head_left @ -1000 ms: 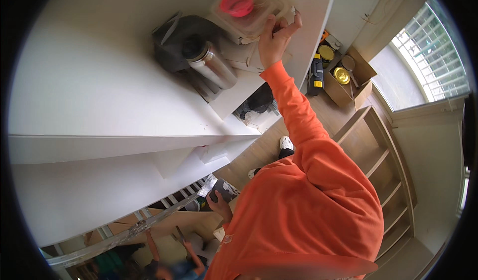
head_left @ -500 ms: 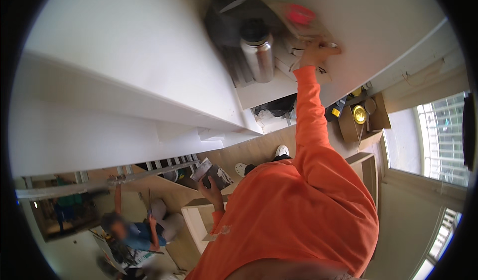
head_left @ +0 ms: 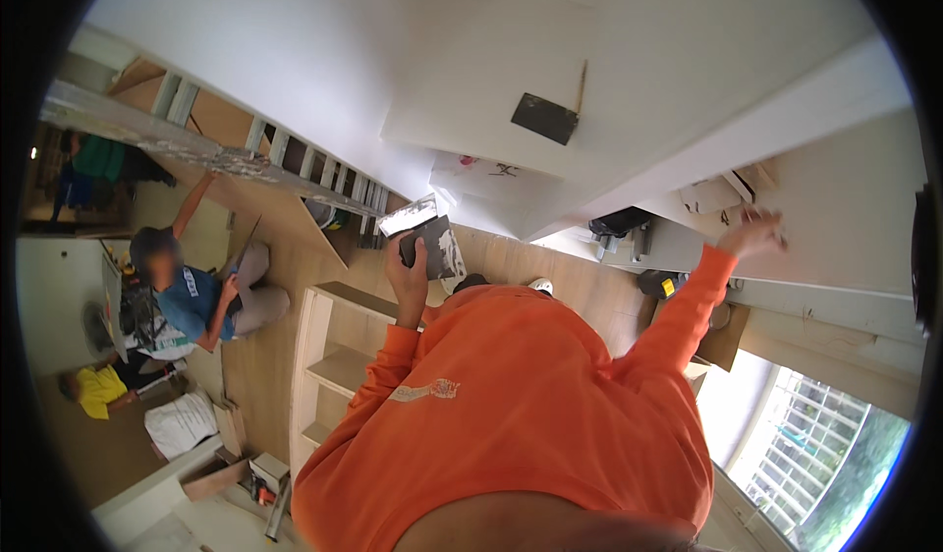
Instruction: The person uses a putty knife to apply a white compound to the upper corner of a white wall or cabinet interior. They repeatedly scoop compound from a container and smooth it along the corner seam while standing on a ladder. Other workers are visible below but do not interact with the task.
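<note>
Left hand (head_left: 409, 265): holding white-smeared dark plate (head_left: 438, 246)
Right hand (head_left: 754, 233): grasp unclear
Upper centre: dark blade (head_left: 545, 118) newly visible, perhaps usable

Metal ladder (head_left: 246, 164), 1 blue-shirted person (head_left: 192, 302), 1 yellow-shirted person (head_left: 98, 390), white sack (head_left: 182, 424), barred window (head_left: 801, 442)

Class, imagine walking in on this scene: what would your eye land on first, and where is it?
The bright orange sweatshirt fills the lower middle of the view. Just left of centre, the left hand grips a dark flat piece smeared with white, while the right hand is stretched out at the right. A dark rectangle also stands out against the white panel at upper centre.
</note>
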Motion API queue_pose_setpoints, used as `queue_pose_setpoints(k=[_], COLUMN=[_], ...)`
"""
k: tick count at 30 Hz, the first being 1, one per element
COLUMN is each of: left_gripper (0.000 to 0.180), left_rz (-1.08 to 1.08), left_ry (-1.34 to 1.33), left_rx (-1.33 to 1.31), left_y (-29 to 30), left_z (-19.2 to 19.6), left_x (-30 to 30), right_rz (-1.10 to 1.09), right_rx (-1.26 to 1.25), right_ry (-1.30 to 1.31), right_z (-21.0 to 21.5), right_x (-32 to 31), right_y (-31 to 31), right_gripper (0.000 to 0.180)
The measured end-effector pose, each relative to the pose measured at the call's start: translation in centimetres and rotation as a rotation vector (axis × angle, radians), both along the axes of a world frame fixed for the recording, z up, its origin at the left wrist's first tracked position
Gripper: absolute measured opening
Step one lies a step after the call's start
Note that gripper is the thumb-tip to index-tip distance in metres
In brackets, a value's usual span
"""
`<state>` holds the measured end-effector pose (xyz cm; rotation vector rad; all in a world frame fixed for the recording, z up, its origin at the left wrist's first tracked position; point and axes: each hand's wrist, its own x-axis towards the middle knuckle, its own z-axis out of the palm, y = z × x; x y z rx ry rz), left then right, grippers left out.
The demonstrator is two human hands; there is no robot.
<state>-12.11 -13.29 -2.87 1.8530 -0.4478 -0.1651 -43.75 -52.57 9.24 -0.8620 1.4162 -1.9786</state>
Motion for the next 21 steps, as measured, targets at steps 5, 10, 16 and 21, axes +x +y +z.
queue_pose_setpoints(k=[5, 10, 16, 21], left_gripper=[0.025, 0.021, 0.019, 0.018], left_rz=[-0.075, -0.163, -0.259, -0.278], left_ry=[0.021, 0.280, 0.294, 0.151], left_rx=[-0.061, -0.192, -0.142, -0.156], left_y=[0.5, -0.6, -1.1, -1.1], left_z=[3.0, 4.9, 6.6, 6.2], left_x=[1.6, 3.9, 6.3, 8.1], right_rz=[0.263, 0.877, 1.338, 1.298], right_rx=[-0.511, -0.452, -0.179, -0.155], right_ry=[0.170, 0.793, 0.868, 0.911], right_z=[3.5, 2.4, -0.9, -3.2], right_x=[4.7, 14.6, 21.9, 24.3], right_y=[14.8, 23.8, 26.8, 27.3], right_gripper=[0.027, 0.025, 0.026, 0.030])
